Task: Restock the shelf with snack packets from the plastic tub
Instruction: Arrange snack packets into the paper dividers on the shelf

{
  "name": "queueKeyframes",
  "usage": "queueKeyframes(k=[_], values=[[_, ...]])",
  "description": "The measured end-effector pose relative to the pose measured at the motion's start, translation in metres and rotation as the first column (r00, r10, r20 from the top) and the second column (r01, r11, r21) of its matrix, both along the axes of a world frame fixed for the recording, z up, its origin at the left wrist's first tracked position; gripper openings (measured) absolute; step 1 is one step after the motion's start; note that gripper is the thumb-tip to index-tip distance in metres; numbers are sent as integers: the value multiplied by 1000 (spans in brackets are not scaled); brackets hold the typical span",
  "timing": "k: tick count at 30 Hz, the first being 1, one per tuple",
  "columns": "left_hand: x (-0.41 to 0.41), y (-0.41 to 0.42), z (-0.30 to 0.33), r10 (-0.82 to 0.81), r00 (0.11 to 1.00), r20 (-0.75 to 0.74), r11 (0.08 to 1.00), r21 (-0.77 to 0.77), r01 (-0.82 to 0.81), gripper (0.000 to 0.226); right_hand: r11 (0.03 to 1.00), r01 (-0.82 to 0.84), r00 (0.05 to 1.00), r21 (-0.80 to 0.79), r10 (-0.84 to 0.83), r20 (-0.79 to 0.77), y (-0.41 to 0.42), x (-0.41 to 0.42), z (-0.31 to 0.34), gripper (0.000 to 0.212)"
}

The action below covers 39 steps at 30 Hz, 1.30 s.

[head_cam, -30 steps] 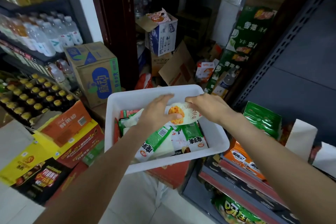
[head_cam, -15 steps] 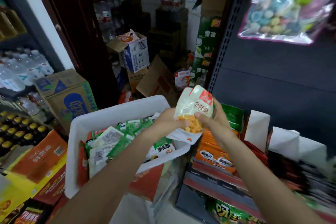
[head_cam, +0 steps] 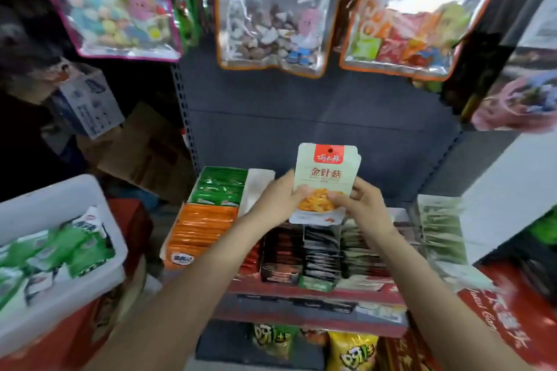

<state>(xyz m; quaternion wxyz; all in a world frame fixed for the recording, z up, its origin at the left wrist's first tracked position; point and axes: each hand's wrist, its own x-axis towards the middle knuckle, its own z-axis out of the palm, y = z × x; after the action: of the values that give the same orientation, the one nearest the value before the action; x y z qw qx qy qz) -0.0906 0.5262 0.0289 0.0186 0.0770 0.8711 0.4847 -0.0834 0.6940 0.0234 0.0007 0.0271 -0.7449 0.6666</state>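
A small stack of pale snack packets (head_cam: 327, 172) with a red top label stands upright in front of me, above the shelf (head_cam: 313, 292). My left hand (head_cam: 275, 200) grips its lower left edge and my right hand (head_cam: 363, 205) grips its lower right edge, thumbs on the front. Below them the shelf holds rows of green (head_cam: 221, 187), orange (head_cam: 200, 227), black-and-red (head_cam: 283, 253) and pale packets. The white plastic tub (head_cam: 99, 220) sits at the lower left with green and white packets (head_cam: 51, 253) in it.
Large clear bags of sweets (head_cam: 272, 15) hang above the shelf against its dark back panel. Cardboard boxes (head_cam: 144, 153) lie on the floor at the left. A red carton (head_cam: 512, 319) stands at the right, and yellow snack bags (head_cam: 351, 352) fill the lower shelf.
Both hands lifted the pale packets out of the tub and carried them right, to above the shelf. My view swung right, so the tub now sits at the left edge.
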Motion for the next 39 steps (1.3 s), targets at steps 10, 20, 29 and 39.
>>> queueKeyframes(k=[10,20,29,39], values=[[-27,99,-17,122,986,-112,985,-107,-134,29,998,66,996,19,-65,-62,96,-31,-17,25],[-25,115,-38,34,998,47,986,-165,-26,33,994,3,1000,112,-6,31,124,-38,-50,29],[-17,106,-35,123,957,-262,938,-285,-198,22,970,-72,997,232,68,25,129,-43,-54,17],[-23,109,-41,-13,995,-96,876,-482,-35,16,903,1,998,430,29,-63,123,-39,-52,26]])
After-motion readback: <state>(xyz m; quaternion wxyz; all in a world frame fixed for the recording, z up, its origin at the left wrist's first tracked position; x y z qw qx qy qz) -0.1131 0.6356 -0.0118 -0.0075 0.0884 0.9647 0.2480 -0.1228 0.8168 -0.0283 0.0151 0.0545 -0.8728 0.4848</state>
